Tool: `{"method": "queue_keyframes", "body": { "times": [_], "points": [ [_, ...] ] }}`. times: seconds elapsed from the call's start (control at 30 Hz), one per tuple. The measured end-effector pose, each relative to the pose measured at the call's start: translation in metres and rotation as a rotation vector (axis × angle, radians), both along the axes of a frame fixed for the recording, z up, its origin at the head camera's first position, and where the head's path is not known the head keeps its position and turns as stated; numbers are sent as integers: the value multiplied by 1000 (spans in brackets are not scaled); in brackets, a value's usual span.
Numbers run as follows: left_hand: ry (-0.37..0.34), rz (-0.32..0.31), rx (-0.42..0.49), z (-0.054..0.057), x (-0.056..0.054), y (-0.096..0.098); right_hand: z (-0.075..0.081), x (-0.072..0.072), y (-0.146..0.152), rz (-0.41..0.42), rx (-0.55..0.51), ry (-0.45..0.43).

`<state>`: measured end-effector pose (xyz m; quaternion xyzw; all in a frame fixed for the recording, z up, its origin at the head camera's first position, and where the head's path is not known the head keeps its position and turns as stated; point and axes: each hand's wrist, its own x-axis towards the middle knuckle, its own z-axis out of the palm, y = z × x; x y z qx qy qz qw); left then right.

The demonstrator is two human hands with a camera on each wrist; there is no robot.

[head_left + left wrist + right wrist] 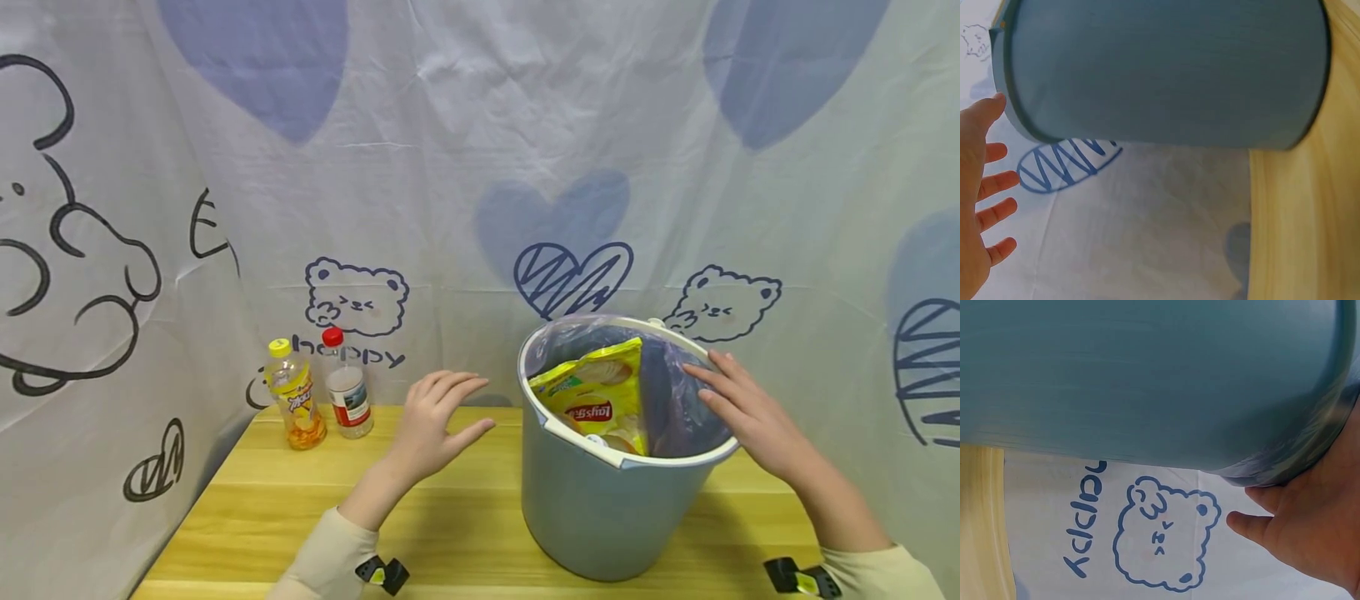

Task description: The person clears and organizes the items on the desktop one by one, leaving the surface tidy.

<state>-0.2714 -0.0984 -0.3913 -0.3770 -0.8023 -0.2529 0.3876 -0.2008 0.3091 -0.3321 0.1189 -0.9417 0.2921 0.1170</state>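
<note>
A grey-blue trash bin (600, 517) with a white rim stands on the table, lined with a translucent purplish bag (671, 408). Inside it sits a yellow Lay's chip packet (592, 396), its top near the rim. At the bin's right rim, my right hand (757, 417) has its fingers extended over the edge, against the liner. My left hand (435, 421) is held in the air left of the bin, fingers and thumb spread apart and nothing in it. The left wrist view shows this hand (979, 200) beside the bin's side, its fingers apart.
Two plastic bottles stand at the table's back left: a yellow-capped bottle (300, 400) with orange contents low in it, and a red-capped bottle (348, 392). Behind the wooden table (457, 517) hangs a white cloth (442, 225) printed with bears and hearts.
</note>
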Motion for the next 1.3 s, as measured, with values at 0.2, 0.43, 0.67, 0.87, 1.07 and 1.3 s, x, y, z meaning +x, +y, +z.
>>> {"method": "queue_keyframes", "body": {
  "times": [0.2,0.43,0.67,0.87,1.07,1.3],
  "points": [
    [-17,38,-28,-11,-1,-18,3,0,1,11,34,-20],
    [-55,100,-59,-22,-4,-40,8,-1,2,22,122,-50],
    [-75,204,-82,-32,-17,-62,11,-1,3,11,205,-64],
    [-100,286,-96,-36,-24,-79,12,-1,4,14,236,-69],
    [-148,349,-84,-35,-31,-93,13,-1,5,17,247,-73],
    [-177,426,-61,-36,-41,-112,14,0,3,16,248,-89]
  ]
}}
